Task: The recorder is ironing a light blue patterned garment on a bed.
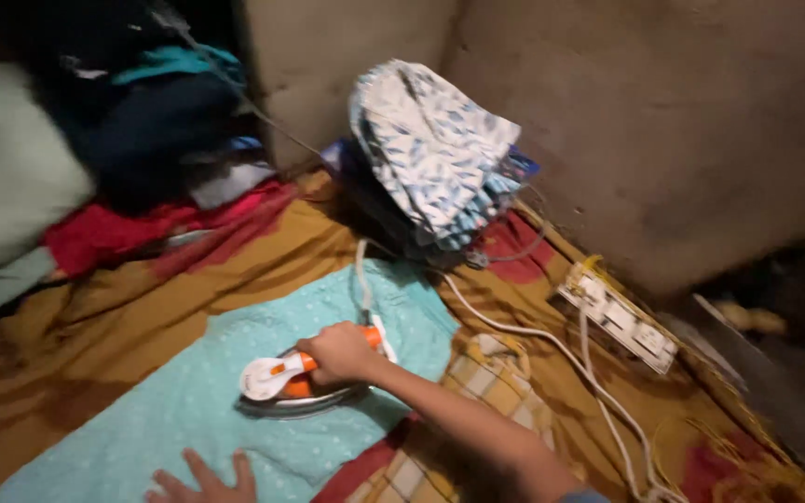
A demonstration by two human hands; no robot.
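Note:
My right hand (342, 352) grips the orange handle of a white and orange clothes iron (281, 377), which rests flat on a light turquoise dotted garment (197, 401) spread over a mustard-brown cloth (132, 317). My left hand (205, 482) lies flat on the garment at the bottom edge, fingers spread, just below the iron. The iron's white cord (524, 331) runs up from the handle and off to the right.
A stack of folded white and blue patterned clothes (435, 154) stands behind the iron. A heap of dark, red and pale clothes (114, 158) lies at the left. A white power strip (619, 317) sits at the right beside the bare wall (663, 121).

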